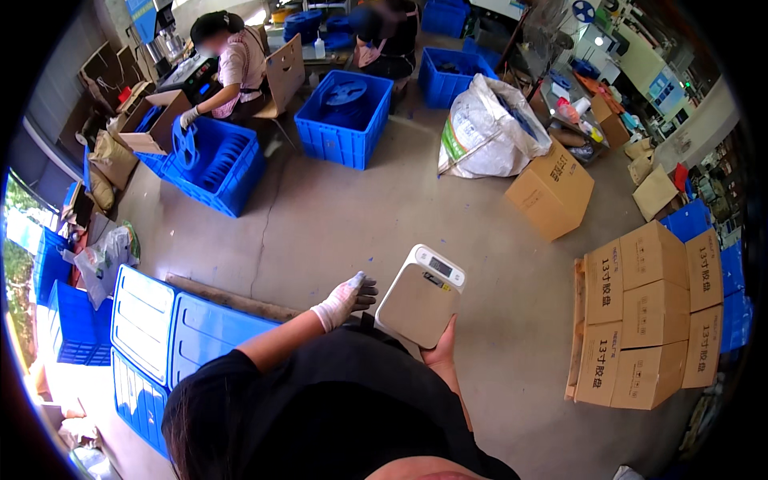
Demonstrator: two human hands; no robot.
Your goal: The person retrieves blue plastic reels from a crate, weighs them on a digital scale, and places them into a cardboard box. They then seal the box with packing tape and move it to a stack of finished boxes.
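While flat blue lids (212, 332) lie at the left, a co-worker's gloved hand (189, 118) farther up holds a blue reel (186, 146) over a blue crate (238, 190) with more reels in it. Next comes the person's left hand (344, 302), in a white glove with a grey front. Its fingers are a bit bent and spread, with nothing seen in them, and they are near the scale. The flat white scale (418, 308) is up in the air in front of the person's tummy, a little tilted. The bare right hand (442, 349) grips its lower right edge. The picking up looks done, but the setting down does not. Nothing lies on the scale's plate, so no weighing seems to be going on.

On the scale, the little screen (440, 266) and yellow sticker (437, 282) have marks too small to read. Right of it, a white sack (472, 132) has a green patch. A brown carton (552, 188) beside it has dark print. At the far right, stacked cartons (642, 316) have big, clear dark writing and small printed signs.
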